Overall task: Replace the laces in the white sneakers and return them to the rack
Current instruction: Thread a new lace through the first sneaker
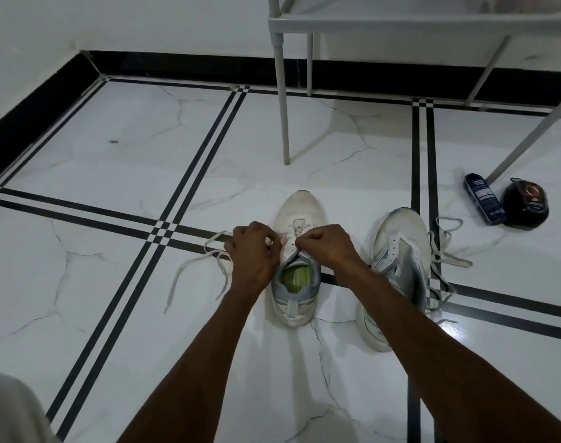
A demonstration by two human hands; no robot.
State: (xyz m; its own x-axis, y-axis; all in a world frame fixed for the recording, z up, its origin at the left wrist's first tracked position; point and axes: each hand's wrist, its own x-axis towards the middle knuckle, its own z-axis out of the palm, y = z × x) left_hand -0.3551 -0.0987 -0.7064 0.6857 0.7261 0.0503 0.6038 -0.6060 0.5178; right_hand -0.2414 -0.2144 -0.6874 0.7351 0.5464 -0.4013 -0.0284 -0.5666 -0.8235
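Now both hands [255, 247] [325, 244] curl, fingers pinching the sneaker's [296, 263] lace [189, 270].

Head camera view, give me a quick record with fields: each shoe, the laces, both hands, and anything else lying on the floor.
middle shoe: upright on the floor, laced only near the toe
left hand: pinches the lace at the eyelets
right hand: curled at the tongue, seems to pinch the lace
second shoe: tipped on its side, unlaced
loose lace: beside the second shoe
rack: white, behind the shoes
other: dark bottle, round black case
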